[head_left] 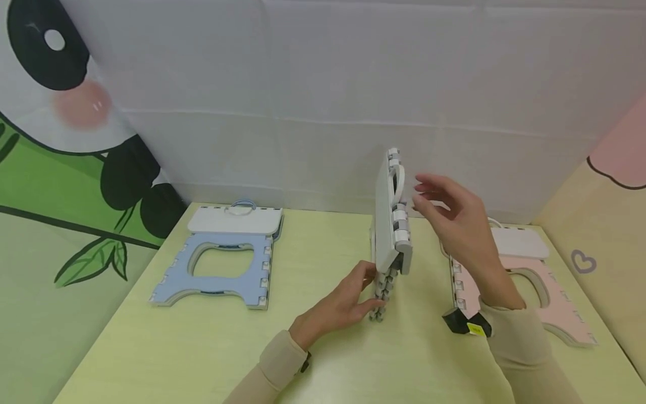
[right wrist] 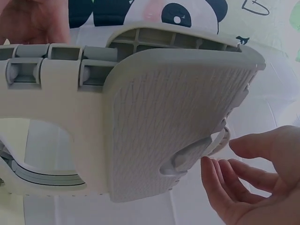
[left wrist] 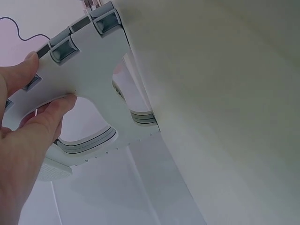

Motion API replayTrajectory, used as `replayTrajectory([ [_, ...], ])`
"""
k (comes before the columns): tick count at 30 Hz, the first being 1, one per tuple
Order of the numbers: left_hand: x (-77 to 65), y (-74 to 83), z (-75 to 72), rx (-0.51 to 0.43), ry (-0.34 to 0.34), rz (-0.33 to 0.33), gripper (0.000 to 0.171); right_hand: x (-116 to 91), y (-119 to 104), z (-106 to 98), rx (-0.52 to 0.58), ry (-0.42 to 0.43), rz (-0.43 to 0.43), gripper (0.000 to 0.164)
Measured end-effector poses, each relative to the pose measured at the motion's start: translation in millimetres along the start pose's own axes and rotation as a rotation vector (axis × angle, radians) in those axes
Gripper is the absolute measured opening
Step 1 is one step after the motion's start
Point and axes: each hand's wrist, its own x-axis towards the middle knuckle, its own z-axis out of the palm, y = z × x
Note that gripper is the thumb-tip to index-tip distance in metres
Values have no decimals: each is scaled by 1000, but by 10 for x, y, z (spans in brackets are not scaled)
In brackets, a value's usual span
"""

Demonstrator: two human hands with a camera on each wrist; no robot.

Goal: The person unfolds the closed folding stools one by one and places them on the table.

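A white-and-grey folding stool [head_left: 384, 224] stands edge-on at the middle of the table, folded nearly flat. My left hand [head_left: 343, 303] grips its lower leg panel; in the left wrist view, the thumb lies on the hinged edge and the fingers reach into the cutout of the panel [left wrist: 101, 54]. The textured seat [right wrist: 164, 103] fills the middle of the right wrist view, tilted out from the legs. Just right of the loop handle [head_left: 400, 185], my right hand [head_left: 456, 219] hovers with loosely bent fingers, a small gap between fingertips and handle [right wrist: 225, 142].
On the left of the yellow table [head_left: 323, 359] lies a folded blue-and-white stool [head_left: 262, 264]. A pink-and-white one [head_left: 565, 308] lies on the right, partly behind the right forearm. Printed cloth walls [head_left: 323, 67] rise behind the table and at both sides.
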Motion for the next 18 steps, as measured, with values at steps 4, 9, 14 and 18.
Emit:
replayTrajectory([
  [4, 1, -20, 2, -10, 0, -2, 54, -63, 96, -24, 3, -5, 20, 33],
  [9, 6, -38, 3, -12, 0, -4, 56, -146, 195, -33, -18, -41, 58, 33],
  [14, 3, -41, 1, -9, 4, -6, 56, -198, 269, -10, -36, -74, 68, 33],
  [18, 1, -35, -1, -15, 6, -14, 56, -250, 341, 2, -41, -100, 70, 34],
])
